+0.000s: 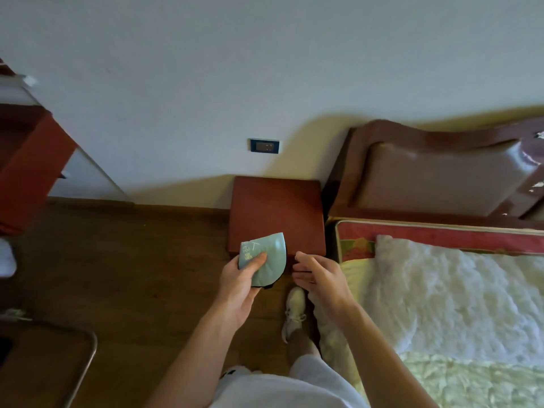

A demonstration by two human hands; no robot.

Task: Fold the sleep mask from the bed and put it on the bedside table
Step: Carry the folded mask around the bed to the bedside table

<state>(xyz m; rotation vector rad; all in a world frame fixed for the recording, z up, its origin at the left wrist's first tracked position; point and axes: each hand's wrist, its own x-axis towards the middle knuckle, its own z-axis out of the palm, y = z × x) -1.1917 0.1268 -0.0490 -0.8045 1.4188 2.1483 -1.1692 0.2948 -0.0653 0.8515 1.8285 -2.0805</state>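
Note:
My left hand (pixel 240 285) grips the pale green sleep mask (pixel 269 256), which is folded in half with a dark strap edge showing underneath. The thumb presses on its printed corner. The mask hovers over the front edge of the red-brown bedside table (pixel 276 207). My right hand (pixel 316 275) hangs just to the right of the mask, fingers apart and empty, not touching it. The bed (pixel 459 290) with its white fluffy blanket lies to the right.
A padded brown headboard (pixel 435 178) stands behind the bed. My white shoe (pixel 294 310) rests on the wooden floor (pixel 132 260) between table and bed. A red cabinet (pixel 32 163) stands at the left wall, and a metal-framed chair (pixel 73 363) sits at the lower left.

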